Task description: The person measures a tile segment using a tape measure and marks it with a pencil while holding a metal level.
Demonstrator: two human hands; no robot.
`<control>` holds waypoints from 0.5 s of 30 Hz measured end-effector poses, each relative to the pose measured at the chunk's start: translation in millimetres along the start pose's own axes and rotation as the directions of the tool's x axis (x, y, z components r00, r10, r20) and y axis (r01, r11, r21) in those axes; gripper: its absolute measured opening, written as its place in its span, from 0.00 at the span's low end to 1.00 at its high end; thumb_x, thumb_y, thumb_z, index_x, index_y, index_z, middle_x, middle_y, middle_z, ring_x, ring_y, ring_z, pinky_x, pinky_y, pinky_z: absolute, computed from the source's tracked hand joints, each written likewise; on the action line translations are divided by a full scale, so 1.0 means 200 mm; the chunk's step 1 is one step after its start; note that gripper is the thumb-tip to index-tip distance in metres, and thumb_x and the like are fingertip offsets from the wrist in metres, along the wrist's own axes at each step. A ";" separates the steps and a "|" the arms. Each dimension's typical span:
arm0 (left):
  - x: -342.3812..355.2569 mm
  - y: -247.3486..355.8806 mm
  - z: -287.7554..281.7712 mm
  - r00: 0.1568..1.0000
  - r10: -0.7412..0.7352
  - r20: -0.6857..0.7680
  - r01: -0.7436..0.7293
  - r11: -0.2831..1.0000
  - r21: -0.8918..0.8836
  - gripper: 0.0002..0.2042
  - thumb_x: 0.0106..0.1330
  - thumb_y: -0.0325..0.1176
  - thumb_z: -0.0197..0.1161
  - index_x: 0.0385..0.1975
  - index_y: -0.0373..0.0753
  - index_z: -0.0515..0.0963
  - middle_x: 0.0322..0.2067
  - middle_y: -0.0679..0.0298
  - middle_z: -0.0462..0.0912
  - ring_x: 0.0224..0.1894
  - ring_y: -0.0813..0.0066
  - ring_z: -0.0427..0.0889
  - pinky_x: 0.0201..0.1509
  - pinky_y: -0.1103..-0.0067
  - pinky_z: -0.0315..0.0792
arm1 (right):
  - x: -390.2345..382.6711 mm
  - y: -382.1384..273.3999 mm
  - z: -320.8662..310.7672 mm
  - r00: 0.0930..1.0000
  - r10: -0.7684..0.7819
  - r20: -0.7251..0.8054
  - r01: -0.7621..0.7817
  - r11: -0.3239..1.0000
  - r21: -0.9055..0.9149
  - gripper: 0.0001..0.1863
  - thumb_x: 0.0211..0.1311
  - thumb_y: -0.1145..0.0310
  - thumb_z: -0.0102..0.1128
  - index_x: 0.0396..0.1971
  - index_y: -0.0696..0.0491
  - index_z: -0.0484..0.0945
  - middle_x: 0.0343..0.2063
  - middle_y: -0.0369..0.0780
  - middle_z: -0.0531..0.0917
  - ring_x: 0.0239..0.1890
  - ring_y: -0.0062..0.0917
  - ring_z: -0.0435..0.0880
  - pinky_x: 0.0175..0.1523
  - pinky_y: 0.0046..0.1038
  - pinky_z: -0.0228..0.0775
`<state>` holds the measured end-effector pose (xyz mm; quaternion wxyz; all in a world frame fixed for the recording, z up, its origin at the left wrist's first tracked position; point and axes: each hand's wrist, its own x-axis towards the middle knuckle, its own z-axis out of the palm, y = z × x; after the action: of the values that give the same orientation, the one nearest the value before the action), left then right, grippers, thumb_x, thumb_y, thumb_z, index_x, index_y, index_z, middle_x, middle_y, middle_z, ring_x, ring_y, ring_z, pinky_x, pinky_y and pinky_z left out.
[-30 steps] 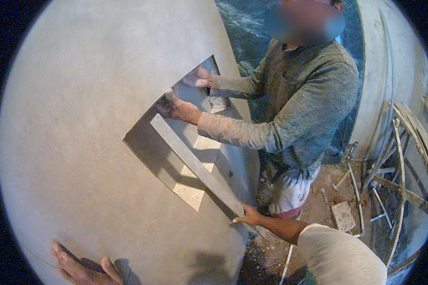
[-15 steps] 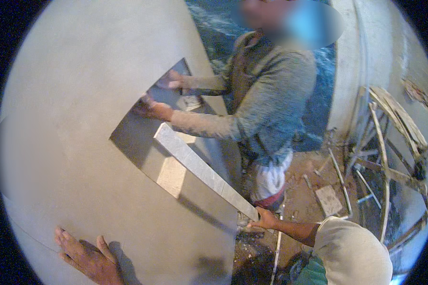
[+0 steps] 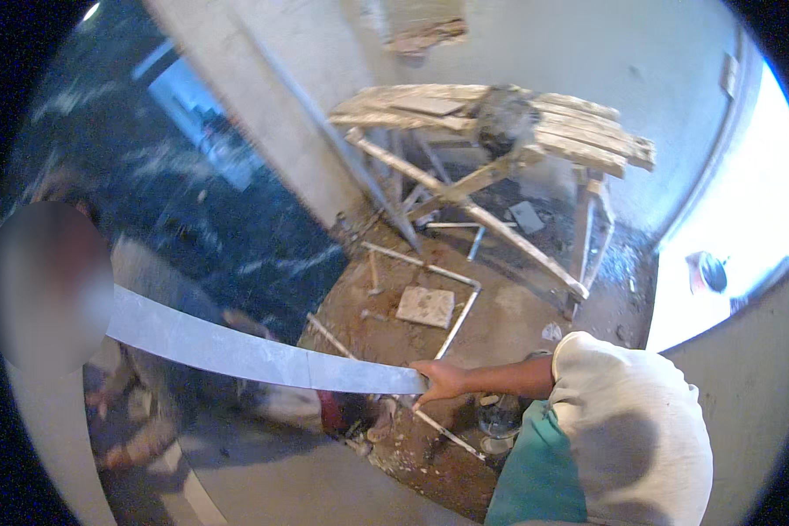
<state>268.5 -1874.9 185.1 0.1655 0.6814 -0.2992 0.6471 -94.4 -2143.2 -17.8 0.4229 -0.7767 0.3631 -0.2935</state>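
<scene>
My right hand (image 3: pixel 441 380) is closed around the near end of a long, flat, light-grey straightedge (image 3: pixel 263 358). The bar stretches away to the left, and its far end passes behind a blurred patch. My left hand is out of view. Behind and below the bar, at the left, a co-worker in a dark grey top (image 3: pixel 175 373) is bent low. Smeared by motion, the co-worker's hand (image 3: pixel 130 453) is near the recessed opening in the smooth plastered wall (image 3: pixel 307 482).
A rough wooden trestle scaffold (image 3: pixel 456 188) stands at the back, with a dark mortar-smeared lump (image 3: pixel 506 123) on top. White pipes (image 3: pixel 465 320) and a pale block (image 3: pixel 425 307) lie on the dirt floor. Bright light comes through an opening (image 3: pixel 736 219) at right.
My view has swung right, bringing the whole trestle and a bright opening into sight. My left hand, earlier spread on the plaster, has left view. The straightedge stays in my right hand.
</scene>
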 end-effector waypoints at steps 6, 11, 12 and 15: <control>-0.87 0.88 -0.31 0.771 -0.103 0.629 0.331 0.907 -0.258 0.29 0.59 0.46 0.64 0.55 0.33 0.68 0.54 0.51 0.71 0.56 0.56 0.69 0.61 0.63 0.61 | -0.39 0.28 -0.78 0.959 0.180 -0.218 -0.178 0.984 0.027 0.46 0.34 0.43 0.77 0.51 0.58 0.71 0.45 0.49 0.79 0.48 0.41 0.78 0.52 0.37 0.70; -1.29 1.66 -0.77 -0.023 0.199 0.980 0.744 0.658 -0.116 0.28 0.56 0.46 0.68 0.51 0.32 0.73 0.49 0.50 0.77 0.51 0.55 0.76 0.56 0.65 0.67 | -0.91 0.31 -1.62 0.702 0.593 -0.394 -0.546 0.804 0.237 0.46 0.34 0.46 0.79 0.51 0.59 0.71 0.39 0.49 0.82 0.42 0.39 0.82 0.48 0.37 0.73; -1.32 1.84 -0.88 -0.092 0.329 0.940 0.778 0.612 -0.139 0.28 0.56 0.46 0.68 0.50 0.32 0.74 0.48 0.50 0.78 0.50 0.55 0.77 0.56 0.65 0.68 | -1.00 0.40 -1.72 0.678 0.540 -0.499 -0.488 0.838 0.244 0.47 0.33 0.47 0.79 0.52 0.60 0.71 0.38 0.49 0.83 0.40 0.41 0.83 0.46 0.38 0.74; -1.02 2.40 -1.23 -0.071 0.684 0.726 0.769 0.501 -0.397 0.29 0.59 0.46 0.66 0.52 0.28 0.71 0.46 0.46 0.79 0.50 0.51 0.77 0.56 0.65 0.69 | -1.19 0.48 -1.97 0.592 0.480 -0.648 -0.509 0.845 0.161 0.41 0.35 0.54 0.80 0.49 0.60 0.72 0.35 0.46 0.83 0.39 0.36 0.83 0.46 0.35 0.73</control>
<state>-219.8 -2052.1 -67.0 0.2270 0.7214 -0.5510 -0.3527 -559.3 -2160.6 47.8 0.3130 -0.4960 0.6960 -0.4143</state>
